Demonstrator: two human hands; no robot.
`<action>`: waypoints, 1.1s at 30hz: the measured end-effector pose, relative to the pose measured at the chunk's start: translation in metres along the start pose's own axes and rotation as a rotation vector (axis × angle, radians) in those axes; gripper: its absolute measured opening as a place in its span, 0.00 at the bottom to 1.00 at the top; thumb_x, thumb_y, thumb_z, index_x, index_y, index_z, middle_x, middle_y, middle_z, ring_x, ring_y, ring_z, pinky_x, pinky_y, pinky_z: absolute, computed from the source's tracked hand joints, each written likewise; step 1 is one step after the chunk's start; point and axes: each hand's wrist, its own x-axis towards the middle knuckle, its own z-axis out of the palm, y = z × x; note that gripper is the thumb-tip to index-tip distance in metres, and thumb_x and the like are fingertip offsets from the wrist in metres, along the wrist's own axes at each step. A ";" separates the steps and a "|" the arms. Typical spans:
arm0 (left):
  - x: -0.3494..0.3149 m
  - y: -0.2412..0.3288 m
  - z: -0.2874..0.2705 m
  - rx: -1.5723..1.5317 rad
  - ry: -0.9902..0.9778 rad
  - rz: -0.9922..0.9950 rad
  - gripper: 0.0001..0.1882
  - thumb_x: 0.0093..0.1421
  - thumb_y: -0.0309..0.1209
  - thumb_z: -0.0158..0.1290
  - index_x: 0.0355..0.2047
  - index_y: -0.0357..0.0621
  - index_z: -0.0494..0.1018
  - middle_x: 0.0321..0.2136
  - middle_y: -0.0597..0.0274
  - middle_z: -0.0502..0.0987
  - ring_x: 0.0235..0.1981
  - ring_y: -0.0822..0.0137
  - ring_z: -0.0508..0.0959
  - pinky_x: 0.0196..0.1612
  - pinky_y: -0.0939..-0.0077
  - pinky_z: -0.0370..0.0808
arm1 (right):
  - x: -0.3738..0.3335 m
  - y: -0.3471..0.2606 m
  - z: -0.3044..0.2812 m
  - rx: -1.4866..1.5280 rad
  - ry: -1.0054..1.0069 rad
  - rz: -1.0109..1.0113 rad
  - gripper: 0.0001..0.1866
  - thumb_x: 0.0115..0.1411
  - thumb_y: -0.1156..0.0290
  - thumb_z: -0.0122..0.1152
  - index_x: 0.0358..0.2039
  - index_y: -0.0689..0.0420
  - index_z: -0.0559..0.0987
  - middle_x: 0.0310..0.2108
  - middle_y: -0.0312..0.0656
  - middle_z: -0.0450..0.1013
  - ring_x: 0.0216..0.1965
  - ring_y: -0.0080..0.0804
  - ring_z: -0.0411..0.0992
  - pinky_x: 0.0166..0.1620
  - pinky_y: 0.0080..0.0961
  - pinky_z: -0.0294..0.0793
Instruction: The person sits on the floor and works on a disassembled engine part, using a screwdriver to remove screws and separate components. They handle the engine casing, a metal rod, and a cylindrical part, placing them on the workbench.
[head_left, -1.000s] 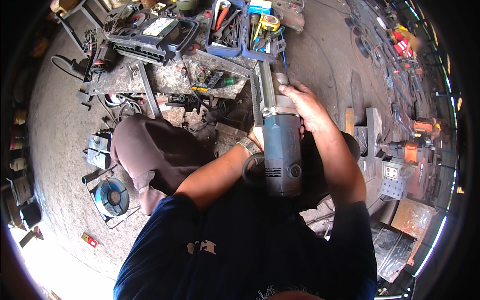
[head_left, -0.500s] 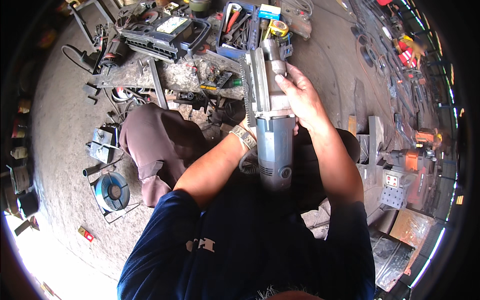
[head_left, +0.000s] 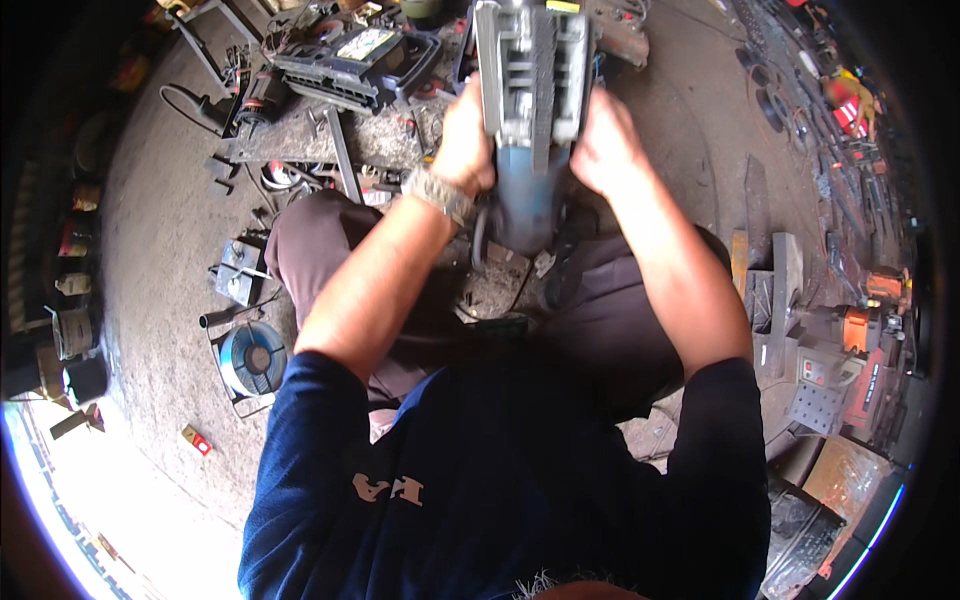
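A power tool [head_left: 525, 190] with a blue-grey motor body is held up in front of me, its body smeared by motion. At its far end a ribbed metal frame [head_left: 514, 75] faces me, with a dark, narrow, toothed strip [head_left: 543, 100] running along it. I cannot tell its exact kind. My left hand [head_left: 464, 140], a watch on its wrist, grips the left side; its fingertips are partly hidden. On the right side my right hand [head_left: 604, 140] is closed against the tool, its fingers mostly behind it.
Beyond my knees, a low bench [head_left: 290, 135] carries a black tool case [head_left: 350, 65] and scattered parts. A blue wire spool [head_left: 250, 358] and a small metal box [head_left: 240, 272] sit on the floor at left. Metal pieces and an orange machine [head_left: 856, 328] stand at right.
The tool has been raised away from my body and turned, so its ribbed frame now faces me. My left hand has come out from behind it to its left side.
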 end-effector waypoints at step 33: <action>0.044 -0.033 -0.044 0.308 -0.033 0.256 0.22 0.75 0.41 0.45 0.46 0.34 0.81 0.34 0.64 0.82 0.36 0.76 0.75 0.43 0.75 0.74 | 0.044 0.035 -0.043 0.132 -0.053 -0.018 0.27 0.71 0.53 0.50 0.61 0.60 0.73 0.56 0.46 0.76 0.55 0.41 0.76 0.61 0.43 0.75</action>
